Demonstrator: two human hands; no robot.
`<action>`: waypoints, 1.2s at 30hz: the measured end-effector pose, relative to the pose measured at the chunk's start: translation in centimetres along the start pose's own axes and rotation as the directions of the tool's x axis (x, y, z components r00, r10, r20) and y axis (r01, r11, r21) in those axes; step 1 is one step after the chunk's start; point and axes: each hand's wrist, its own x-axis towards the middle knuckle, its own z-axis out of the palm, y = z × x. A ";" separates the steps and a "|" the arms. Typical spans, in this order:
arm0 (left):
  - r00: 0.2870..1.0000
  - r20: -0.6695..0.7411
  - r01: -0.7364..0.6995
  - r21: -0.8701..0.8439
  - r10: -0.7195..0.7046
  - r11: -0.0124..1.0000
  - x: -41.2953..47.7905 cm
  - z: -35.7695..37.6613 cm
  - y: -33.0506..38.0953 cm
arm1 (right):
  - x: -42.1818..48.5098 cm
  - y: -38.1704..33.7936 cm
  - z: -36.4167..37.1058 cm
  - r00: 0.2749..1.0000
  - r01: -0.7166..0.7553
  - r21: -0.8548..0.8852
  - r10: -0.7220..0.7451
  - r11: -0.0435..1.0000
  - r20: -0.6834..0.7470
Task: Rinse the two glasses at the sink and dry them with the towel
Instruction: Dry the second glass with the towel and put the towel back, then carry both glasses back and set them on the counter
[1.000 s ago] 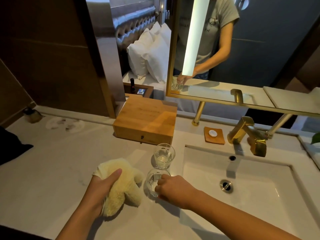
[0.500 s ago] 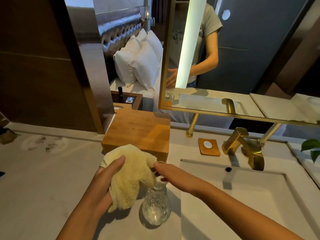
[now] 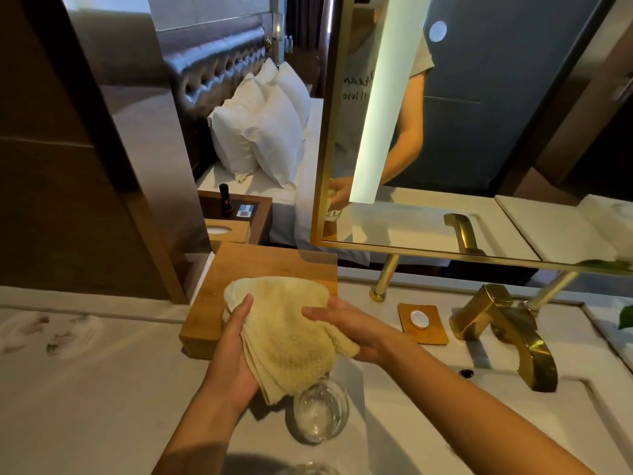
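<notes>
A fluffy pale-yellow towel [image 3: 287, 337] is held up over the counter between both my hands. My left hand [image 3: 236, 358] grips its left side from below. The fingers of my right hand [image 3: 352, 327] lie across its right side. Directly under the towel a clear glass [image 3: 318, 413] stands upright on the white counter beside the sink [image 3: 496, 426]. Just the rim of a second glass [image 3: 310, 469] shows at the bottom edge of the view. Neither hand touches a glass.
A gold faucet [image 3: 507, 330] stands behind the basin, with a small wooden soap dish [image 3: 423, 322] to its left. A wooden box [image 3: 260, 262] sits behind the towel. A gold-framed mirror [image 3: 445, 132] hangs above the counter.
My right hand let go of the near glass and came up onto the towel. My left hand lifted the towel off the counter. The view tilted up, so the glasses sit lower in frame.
</notes>
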 end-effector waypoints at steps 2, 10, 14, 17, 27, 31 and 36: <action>0.995 -0.064 -0.075 0.019 0.076 0.997 1.6 0.1 0.4 | 1.8 -2.2 -0.2 1.000 -0.017 -0.235 0.015 0.972 -0.011; 0.884 -0.375 -0.284 0.040 0.278 0.958 5.2 -1.5 0.4 | 10.1 -2.0 -0.6 0.945 -0.032 -0.919 -0.288 0.392 -0.155; 0.915 -0.329 -0.272 -0.073 0.234 0.959 5.2 -1.4 -0.1 | 11.4 -2.8 -0.6 0.928 -0.037 -0.994 -0.365 0.108 -0.074; 0.881 -0.376 -0.287 0.055 0.287 0.956 4.6 -0.6 -1.4 | 12.1 -3.3 0.5 0.904 -0.095 -0.993 -0.423 -0.068 -0.057; 0.934 0.240 -0.118 0.906 0.264 -0.406 7.9 -4.1 3.4 | 6.3 4.2 1.2 0.900 -0.203 -0.978 -0.384 0.054 -0.208; 0.968 0.145 0.019 0.776 0.207 -0.630 8.9 -4.9 2.4 | 6.8 2.7 -1.4 0.871 -0.151 -0.988 -0.470 0.018 -0.142; 0.928 0.151 0.081 0.810 0.340 -0.581 7.9 -5.2 -1.4 | 7.8 0.8 -3.6 0.903 -0.157 -0.985 -0.394 0.072 -0.173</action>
